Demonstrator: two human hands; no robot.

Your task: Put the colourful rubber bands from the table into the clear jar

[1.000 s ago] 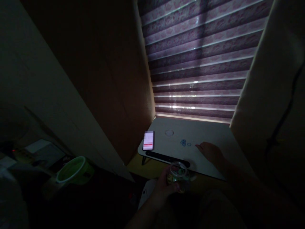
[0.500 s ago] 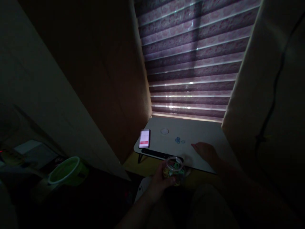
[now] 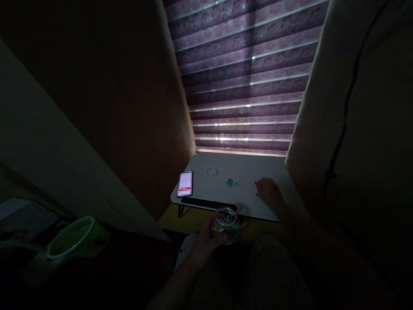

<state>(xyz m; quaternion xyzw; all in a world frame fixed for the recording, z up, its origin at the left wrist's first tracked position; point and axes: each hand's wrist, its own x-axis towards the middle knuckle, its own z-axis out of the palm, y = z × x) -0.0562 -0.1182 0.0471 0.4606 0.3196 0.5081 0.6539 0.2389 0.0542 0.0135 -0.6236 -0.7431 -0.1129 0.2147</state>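
Note:
My left hand point(image 3: 208, 239) is wrapped round a clear round jar point(image 3: 227, 230) with an open top, held just in front of the table's near edge. Small coloured bands, yellow, green and reddish, show through its wall. Over the right part of the white folding table point(image 3: 248, 168) is my right hand point(image 3: 268, 191), its fingers bent and drawn together; what they hold, if anything, is too dark to make out. Left of that hand lie a small cluster of bluish bands point(image 3: 229, 183) and a single ring-shaped band point(image 3: 236, 184). Farther left, a clear round lid point(image 3: 212, 172) rests flat.
A phone with a lit screen point(image 3: 185, 184) lies at the table's left edge. Along the front runs a black slot strip point(image 3: 206, 203). A green basket point(image 3: 72, 239) stands lower left. Pleated blinds point(image 3: 245, 86) hang behind the table, and a dark cable point(image 3: 345, 112) hangs at right.
My right hand has moved a little up over the table, its fingers now bent rather than pointing left. My left hand still holds the jar. The view has shifted slightly.

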